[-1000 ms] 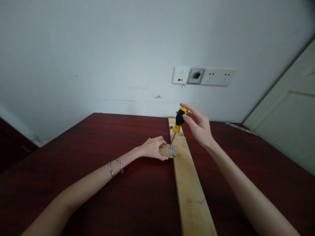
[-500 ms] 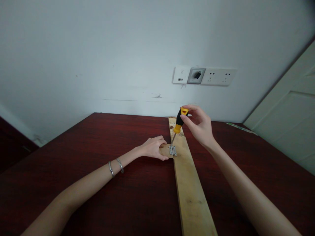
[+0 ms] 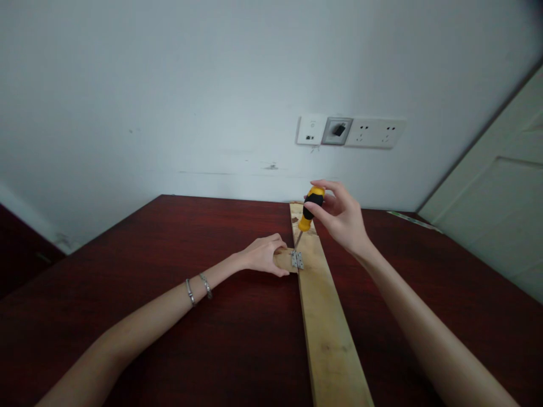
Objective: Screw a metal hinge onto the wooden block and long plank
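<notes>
My right hand (image 3: 343, 217) grips the yellow and black handle of a screwdriver (image 3: 313, 202), which leans with its tip down at a metal hinge (image 3: 297, 260). The hinge spans the joint between a small wooden block (image 3: 282, 260) and a long pale wooden plank (image 3: 328, 322). Thumb and fingers of my left hand (image 3: 265, 255) clasp the block from its left side, against the plank's left edge. Whether a screw sits under the screwdriver tip is too small to tell.
Both wooden pieces lie on a dark red table (image 3: 190, 350). Behind it rises a pale wall (image 3: 169, 102) with a row of sockets (image 3: 375, 133) and a black plug (image 3: 339, 130). A white panelled door (image 3: 504, 198) stands at the right, near a thin strip (image 3: 413, 220) on the table.
The screwdriver handle has turned in my right hand, and my thumb and fingers have shifted around it. My left hand keeps its hold on the block.
</notes>
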Action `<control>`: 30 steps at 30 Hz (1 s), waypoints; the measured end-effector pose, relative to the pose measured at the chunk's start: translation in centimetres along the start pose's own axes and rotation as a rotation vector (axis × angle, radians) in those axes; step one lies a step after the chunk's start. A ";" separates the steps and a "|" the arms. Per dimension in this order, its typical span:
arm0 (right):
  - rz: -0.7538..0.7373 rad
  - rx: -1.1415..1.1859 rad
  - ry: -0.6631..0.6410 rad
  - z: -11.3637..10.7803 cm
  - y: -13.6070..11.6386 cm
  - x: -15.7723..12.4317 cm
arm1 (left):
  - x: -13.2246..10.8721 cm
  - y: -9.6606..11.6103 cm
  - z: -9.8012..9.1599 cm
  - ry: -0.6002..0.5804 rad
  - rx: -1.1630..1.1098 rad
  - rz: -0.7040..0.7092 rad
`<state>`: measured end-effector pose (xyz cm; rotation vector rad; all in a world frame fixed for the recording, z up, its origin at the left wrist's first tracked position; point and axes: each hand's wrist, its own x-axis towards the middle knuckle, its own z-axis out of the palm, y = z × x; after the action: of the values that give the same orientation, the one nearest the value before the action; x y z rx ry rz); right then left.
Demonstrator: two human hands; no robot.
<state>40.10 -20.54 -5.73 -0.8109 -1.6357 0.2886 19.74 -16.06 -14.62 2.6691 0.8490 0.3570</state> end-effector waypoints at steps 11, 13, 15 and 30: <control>-0.053 0.011 -0.029 -0.6 -0.3 0.3 | 0.0 -0.2 0.2 0.014 -0.056 0.005; -0.042 0.010 -0.081 -0.9 -0.7 0.2 | 0.0 -0.2 0.3 0.017 -0.060 0.012; -0.024 -0.019 -0.122 -1.0 -1.0 0.1 | 0.0 -0.2 0.3 0.020 -0.061 0.016; -0.014 -0.250 -0.201 -1.4 -3.5 0.4 | 0.1 -0.3 0.5 0.030 -0.123 0.025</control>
<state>40.19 -23.16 -3.00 -0.9828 -1.8904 0.1610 19.82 -15.84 -15.20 2.5689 0.7775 0.4418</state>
